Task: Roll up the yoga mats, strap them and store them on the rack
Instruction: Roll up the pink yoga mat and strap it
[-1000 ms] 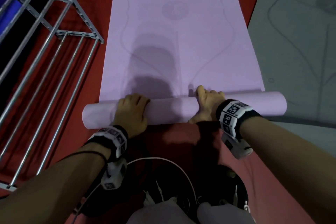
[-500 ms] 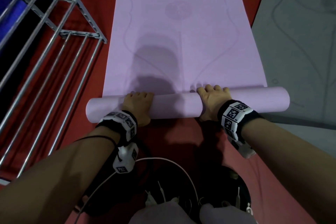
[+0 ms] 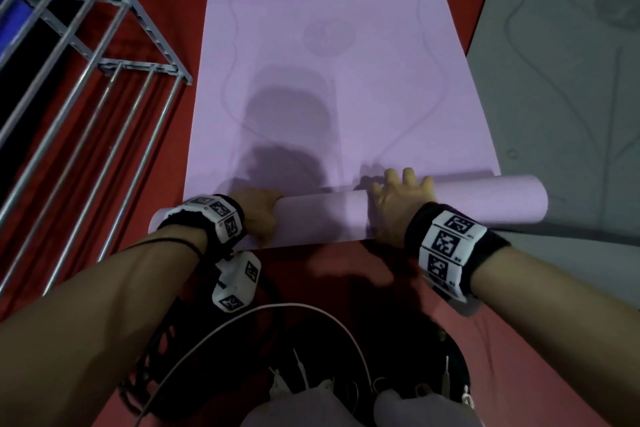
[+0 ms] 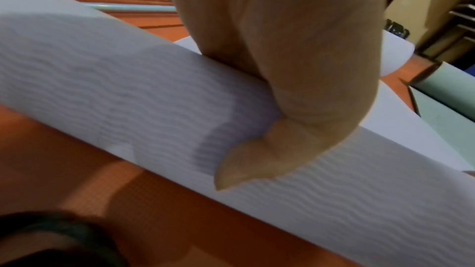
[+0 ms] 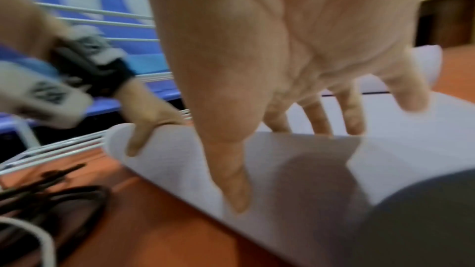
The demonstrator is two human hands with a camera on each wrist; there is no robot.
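The lilac mat's roll [image 3: 322,215] has crept a little further up the red floor [image 3: 339,274] beside the rack [image 3: 104,55]; left hand [image 3: 258,215] curls over it, right hand [image 3: 398,208] has splayed flat on top; much mat remains to roll
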